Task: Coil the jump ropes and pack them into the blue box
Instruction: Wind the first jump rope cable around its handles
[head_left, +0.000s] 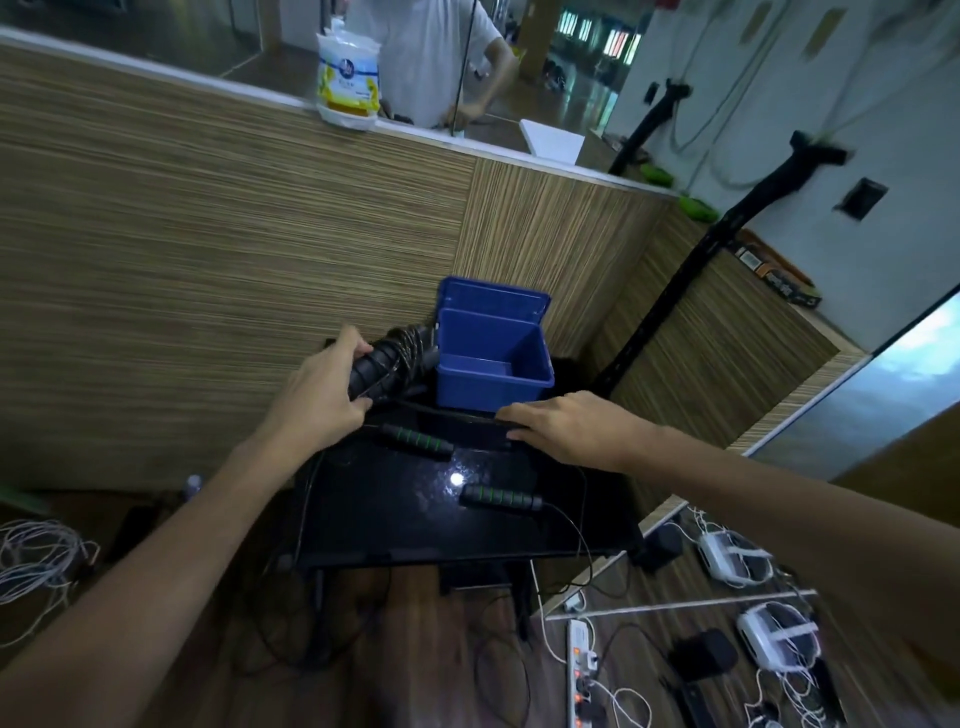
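A blue box (540, 379) stands open at the far edge of a small black table (395, 519), its lid tipped up behind it. Just left of the box, my left hand (322, 387) grips a coiled black jump rope (389, 358) by its bundled handles. My right hand (566, 426) rests palm down on the table in front of the box, fingers on a dark cord there. A second jump rope lies uncoiled on the table: one green-striped handle (415, 440) near the middle, the other (501, 500) nearer me, with its cord trailing off the right edge.
A wood-panelled counter wall (260, 249) rises right behind the table, with a person standing beyond it. A black stand (675, 291) leans at the right. On the floor lie a power strip (581, 660), white devices (779, 636) and tangled cables (36, 561).
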